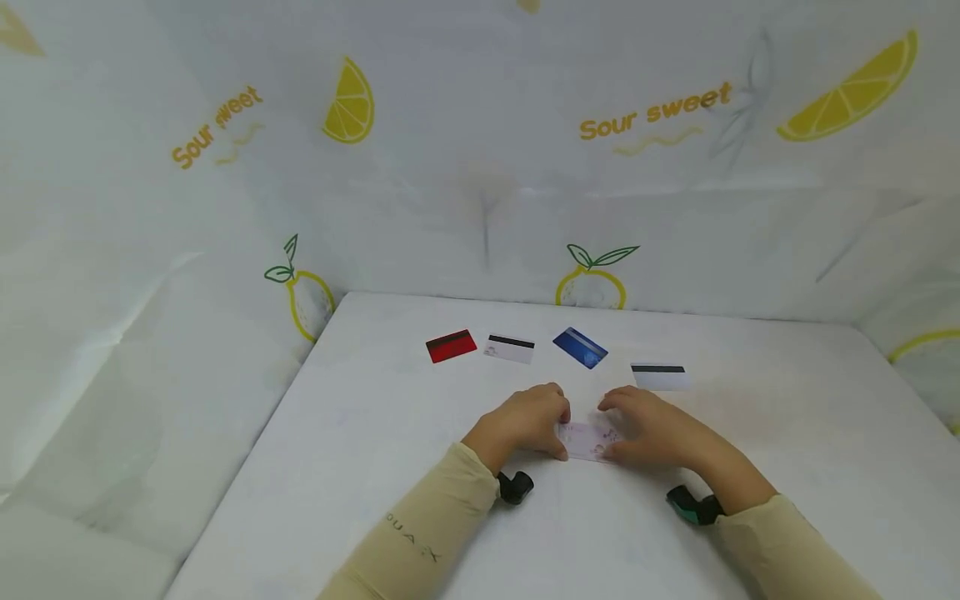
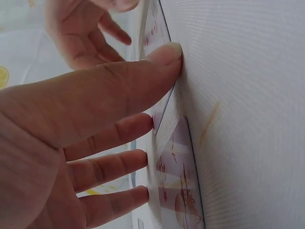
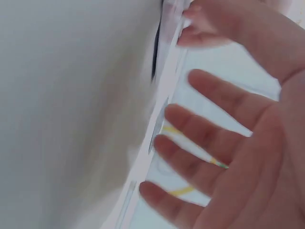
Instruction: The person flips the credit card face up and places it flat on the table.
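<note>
A pale pink card point(image 1: 588, 442) with a printed pattern lies between the two hands. My left hand point(image 1: 531, 419) holds it across its left end, thumb at the near corner and index fingertip at the far one. The left wrist view shows a second pinkish card point(image 2: 178, 186) below the thumb, which the left hand hides from the head camera. My right hand point(image 1: 656, 427) is at the other end, its thumb touching the near right corner. Its other fingers point(image 3: 205, 131) are spread above the table in the right wrist view.
Beyond the hands lie a red card point(image 1: 452, 346), a white card point(image 1: 510, 350) with a dark stripe, a blue card point(image 1: 581, 347) and another striped white card point(image 1: 660, 379). The white table point(image 1: 360, 417) meets a lemon-printed sheet point(image 1: 465, 167) behind.
</note>
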Demonstrator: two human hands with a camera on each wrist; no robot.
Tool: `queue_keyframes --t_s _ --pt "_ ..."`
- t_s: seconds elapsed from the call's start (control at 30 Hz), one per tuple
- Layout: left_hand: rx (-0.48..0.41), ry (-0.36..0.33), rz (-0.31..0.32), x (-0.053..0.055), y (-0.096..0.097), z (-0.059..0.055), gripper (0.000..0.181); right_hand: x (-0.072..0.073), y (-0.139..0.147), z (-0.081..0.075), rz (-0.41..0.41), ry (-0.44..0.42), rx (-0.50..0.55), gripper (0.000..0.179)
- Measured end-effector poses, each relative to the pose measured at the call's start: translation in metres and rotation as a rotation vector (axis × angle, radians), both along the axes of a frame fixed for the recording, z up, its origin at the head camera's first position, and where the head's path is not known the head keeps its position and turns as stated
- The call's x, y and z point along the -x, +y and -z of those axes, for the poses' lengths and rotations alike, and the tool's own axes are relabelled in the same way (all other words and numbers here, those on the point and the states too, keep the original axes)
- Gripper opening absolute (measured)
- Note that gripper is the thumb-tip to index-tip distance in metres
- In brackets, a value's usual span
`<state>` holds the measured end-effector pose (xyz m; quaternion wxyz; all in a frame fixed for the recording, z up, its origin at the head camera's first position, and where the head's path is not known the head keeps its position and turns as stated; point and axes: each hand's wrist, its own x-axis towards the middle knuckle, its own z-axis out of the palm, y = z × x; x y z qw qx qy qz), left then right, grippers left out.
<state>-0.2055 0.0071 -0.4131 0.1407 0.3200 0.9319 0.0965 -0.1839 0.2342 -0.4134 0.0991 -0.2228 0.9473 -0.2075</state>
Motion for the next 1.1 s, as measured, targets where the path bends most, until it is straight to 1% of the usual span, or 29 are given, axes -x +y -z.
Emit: queue_keyframes --t_s 0.07,0.13,0.23,0.33,0.47,0.57,0.63,0.8,0.9,1.0,1.1 --pt "0.000 -0.002 -0.006 -0.001 0.001 0.001 0.042 0.008 0.010 -0.003 0.051 -0.005 0.010 0.056" --pt "-0.002 0.002 -0.009 -0.001 0.001 0.001 0.042 0.020 0.023 -0.008 0.112 -0.018 0.020 0.059" --pt "-0.005 0.003 -0.012 -0.001 0.001 0.002 0.043 0.039 0.047 -0.014 0.181 -0.025 -0.012 0.066" --pt "-0.004 -0.006 -0.017 -0.001 0.001 0.004 0.042 0.056 0.071 -0.018 0.193 -0.050 -0.053 0.075" --pt "0.002 -0.007 -0.020 -0.002 0.001 0.005 0.042 0.070 0.095 -0.017 0.188 -0.116 -0.089 0.080" --pt "0.004 0.004 -0.016 -0.003 0.001 0.005 0.042 0.074 0.104 -0.012 0.195 -0.156 -0.100 0.075" --pt "0.004 0.011 -0.009 -0.003 0.000 0.004 0.042 0.077 0.108 -0.008 0.206 -0.166 -0.099 0.070" --pt "0.004 -0.002 -0.006 -0.001 -0.002 0.001 0.041 0.082 0.114 0.000 0.223 -0.139 -0.083 0.061" --pt "-0.003 -0.030 -0.022 0.000 -0.002 -0.001 0.041 0.081 0.116 0.003 0.230 -0.130 -0.047 0.057" --pt "-0.023 -0.054 -0.048 0.002 -0.002 -0.002 0.043 0.079 0.114 0.003 0.241 -0.150 -0.005 0.054" --pt "-0.041 -0.049 -0.064 0.007 -0.001 0.001 0.049 0.074 0.107 0.004 0.249 -0.165 0.017 0.053"
